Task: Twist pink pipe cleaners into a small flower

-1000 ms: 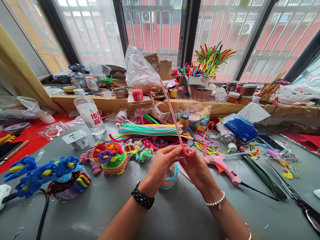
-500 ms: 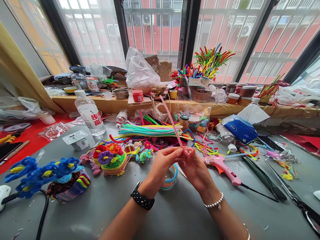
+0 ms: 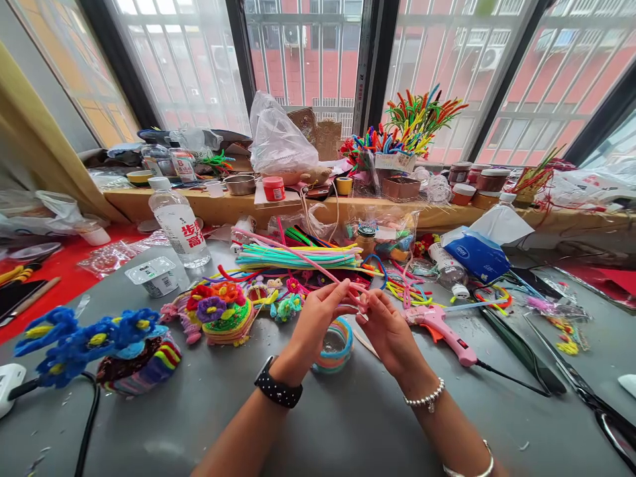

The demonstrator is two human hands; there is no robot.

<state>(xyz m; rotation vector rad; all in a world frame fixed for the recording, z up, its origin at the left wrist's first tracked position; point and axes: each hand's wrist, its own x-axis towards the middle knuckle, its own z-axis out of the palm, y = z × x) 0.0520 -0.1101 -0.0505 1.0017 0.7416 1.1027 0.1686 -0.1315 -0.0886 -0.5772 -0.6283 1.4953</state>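
A long pink pipe cleaner point(image 3: 298, 257) slants up and left from my fingers, with its near end bent into a small loop. My left hand point(image 3: 322, 318) pinches it near the bend. The curled end sits between the fingertips of my right hand point(image 3: 390, 328). Below and between my hands stands a round cup point(image 3: 334, 358) wrapped in blue and peach pipe cleaners, partly covered by my left hand. Behind them lies a bundle of mint, white and yellow pipe cleaners point(image 3: 293, 257). To the right of my right hand rests a pink glue gun point(image 3: 450, 336).
Flower-topped pipe-cleaner pots, one with colourful flowers point(image 3: 221, 315) and one with blue flowers point(image 3: 139, 364), stand left. A water bottle point(image 3: 181, 225) and yogurt cup point(image 3: 152, 277) are behind. Right are a tissue pack point(image 3: 477, 255) and large scissors point(image 3: 581, 391). A cluttered sill point(image 3: 209, 204) runs behind.
The pink pipe cleaner's free end has swung down to the left, from steeply upright to a low slant. My hands have parted slightly, and more of the wrapped cup shows.
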